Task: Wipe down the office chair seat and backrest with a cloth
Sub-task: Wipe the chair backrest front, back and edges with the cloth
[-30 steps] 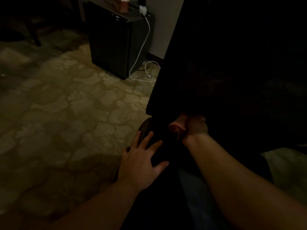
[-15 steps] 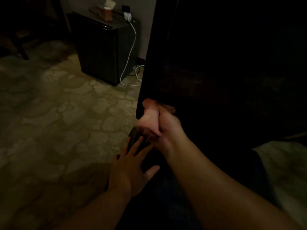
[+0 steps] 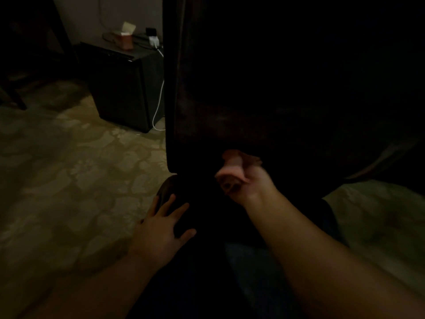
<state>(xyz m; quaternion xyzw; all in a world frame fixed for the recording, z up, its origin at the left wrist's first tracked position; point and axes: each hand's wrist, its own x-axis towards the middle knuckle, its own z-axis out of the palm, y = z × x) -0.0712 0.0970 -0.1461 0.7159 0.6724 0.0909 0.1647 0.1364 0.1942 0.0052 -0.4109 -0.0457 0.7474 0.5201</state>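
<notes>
Room: dim, with a patterned carpet [image 3: 76,180] underfoot and a pale wall behind; most detail is lost to darkness.
Left hand: the left hand [image 3: 161,229] lies flat on the near left edge of the chair seat [image 3: 207,217], fingers straight and spread, holding nothing, apparently steadying the chair.
Right hand: the right hand [image 3: 246,180] is curled round a bunched pale cloth [image 3: 231,168], thumb and fingers closed on it, pressed to the bottom of the backrest [image 3: 264,88] where it meets the seat.
Task's thing: the dark chair fills the middle and right of the view, backrest upright, seat just below the hands.
Step in hand: probably wiping the lower backrest near the seat join.
Doing it well: judged from this, the cloth is wadded small; opening it flatter would cover more per stroke, and the left hand should keep bracing so the chair does not swivel.
Farther back: a dark cabinet [image 3: 124,88] stands by the wall, with a white cable [image 3: 158,104] trailing down its side.
Containers: a small open box [image 3: 125,35] sits on top of the cabinet, something pale sticking up from it; what that is cannot be told.
</notes>
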